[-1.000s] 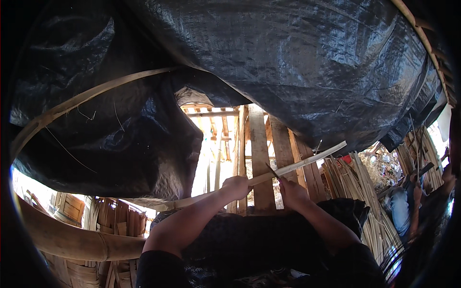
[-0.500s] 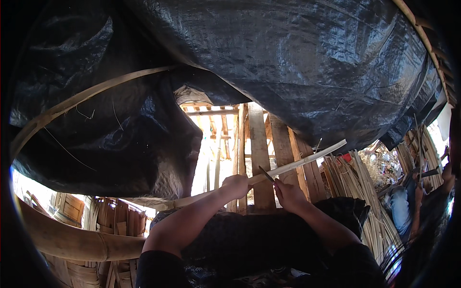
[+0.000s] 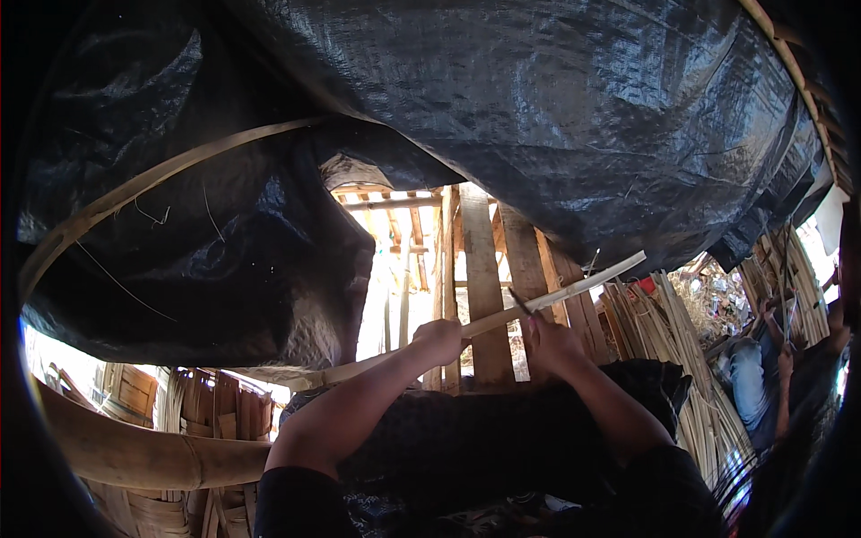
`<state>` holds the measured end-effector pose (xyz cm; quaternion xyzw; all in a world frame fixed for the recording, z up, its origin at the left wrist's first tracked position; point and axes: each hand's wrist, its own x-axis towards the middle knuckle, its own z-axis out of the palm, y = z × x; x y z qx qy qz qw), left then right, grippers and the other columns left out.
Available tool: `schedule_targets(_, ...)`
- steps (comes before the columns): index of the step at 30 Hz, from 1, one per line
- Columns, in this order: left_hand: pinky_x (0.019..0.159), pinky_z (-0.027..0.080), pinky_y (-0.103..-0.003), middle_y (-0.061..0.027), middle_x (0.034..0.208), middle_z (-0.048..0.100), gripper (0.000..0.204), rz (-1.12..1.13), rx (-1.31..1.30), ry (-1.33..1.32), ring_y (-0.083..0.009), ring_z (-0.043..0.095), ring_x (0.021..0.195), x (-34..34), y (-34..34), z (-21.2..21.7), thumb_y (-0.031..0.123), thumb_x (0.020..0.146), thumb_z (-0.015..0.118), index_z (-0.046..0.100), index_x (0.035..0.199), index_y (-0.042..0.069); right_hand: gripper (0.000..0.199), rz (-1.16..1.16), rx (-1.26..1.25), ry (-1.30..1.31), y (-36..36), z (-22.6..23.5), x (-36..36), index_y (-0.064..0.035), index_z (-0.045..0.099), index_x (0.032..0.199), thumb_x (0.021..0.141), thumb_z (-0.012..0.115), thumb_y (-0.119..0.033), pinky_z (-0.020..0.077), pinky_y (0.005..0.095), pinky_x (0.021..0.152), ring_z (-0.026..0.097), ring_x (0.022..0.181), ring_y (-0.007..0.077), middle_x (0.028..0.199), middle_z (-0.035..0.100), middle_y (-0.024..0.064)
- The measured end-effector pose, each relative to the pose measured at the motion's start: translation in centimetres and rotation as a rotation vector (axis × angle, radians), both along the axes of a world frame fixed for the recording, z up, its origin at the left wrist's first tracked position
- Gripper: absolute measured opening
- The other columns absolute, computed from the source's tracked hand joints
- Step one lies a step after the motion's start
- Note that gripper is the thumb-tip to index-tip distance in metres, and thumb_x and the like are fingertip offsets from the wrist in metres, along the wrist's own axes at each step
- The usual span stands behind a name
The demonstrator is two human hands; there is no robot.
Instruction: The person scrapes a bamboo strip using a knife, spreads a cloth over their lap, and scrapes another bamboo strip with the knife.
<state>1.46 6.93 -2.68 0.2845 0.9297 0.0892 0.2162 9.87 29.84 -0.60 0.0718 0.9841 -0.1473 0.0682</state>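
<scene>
A long pale bamboo strip [image 3: 574, 289] slants across in front of me, its right end higher and farther off. My left hand [image 3: 439, 342] is closed round the strip near its middle. To the right, my right hand [image 3: 553, 346] is wrapped round the handle of a knife [image 3: 520, 302], whose dark, narrow blade crosses the strip. The handle is mostly hidden by my fingers. The strip's lower left part runs behind my left forearm and over dark cloth [image 3: 448, 430] on my lap.
Black plastic sheeting [image 3: 574, 117] hangs ahead. Upright wooden boards [image 3: 487, 287] stand beyond the strip. A thick bamboo pole [image 3: 179, 455] lies at lower left. Bundled bamboo strips [image 3: 686, 359] lean at right, near another person [image 3: 753, 377].
My right hand and the knife have moved right and slightly up along the strip. My left hand stays on the strip, nearly still. The other person's arms have shifted.
</scene>
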Motion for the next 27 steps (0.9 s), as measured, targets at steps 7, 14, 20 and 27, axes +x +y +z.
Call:
schedule_targets(7, 0.074, 0.051, -0.045, -0.0157, 0.089, 0.067, 0.043, 0.025, 0.021, -0.007, -0.032, 0.066, 0.086, 0.3, 0.0, 0.2, 0.044, 0.091, 0.055, 0.059, 0.103, 0.003, 0.039, 0.104, -0.073, 0.02, -0.9, 0.0, 1.3, -0.0055, 0.05, 0.121, 0.099, 0.033, -0.033, 0.0493, 0.0535, 0.073, 0.064, 0.08, 0.041, 0.082, 0.066, 0.0218)
schedule_targets(14, 0.075, 0.051, -0.045, -0.015, 0.09, 0.067, 0.043, 0.034, -0.005, -0.026, -0.0315, 0.066, 0.086, 0.0, 0.4, 0.0, 0.044, 0.09, 0.056, 0.059, 0.104, 0.003, 0.037, 0.058, -0.059, 0.059, 0.1, -0.9, 0.3, -0.0044, 0.053, 0.111, 0.099, 0.033, -0.033, 0.0496, 0.0529, 0.072, 0.064, 0.076, 0.0419, 0.078, 0.065, 0.0226)
schedule_targets(20, 0.073, 0.051, -0.045, -0.015, 0.081, 0.067, 0.043, 0.096, 0.045, 0.008, -0.0327, 0.066, 0.081, -0.7, -0.2, 1.5, 0.044, 0.088, 0.06, 0.064, 0.093, 0.002, 0.037, -0.034, -0.028, 0.031, 1.0, -0.4, 0.0, -0.0043, 0.054, 0.111, 0.099, 0.033, -0.033, 0.0496, 0.0527, 0.071, 0.064, 0.076, 0.0417, 0.077, 0.065, 0.0229)
schedule_targets(27, 0.072, 0.052, -0.045, -0.0156, 0.083, 0.067, 0.04, 0.075, 0.006, 0.122, -0.0321, 0.067, 0.081, -1.0, -0.9, 0.2, 0.042, 0.089, 0.06, 0.065, 0.096, 0.003, 0.031, 0.101, -0.087, 0.1, -0.3, -0.4, 0.9, -0.0034, 0.052, 0.108, 0.099, 0.037, -0.029, 0.0492, 0.0537, 0.069, 0.064, 0.075, 0.0423, 0.073, 0.064, 0.0231)
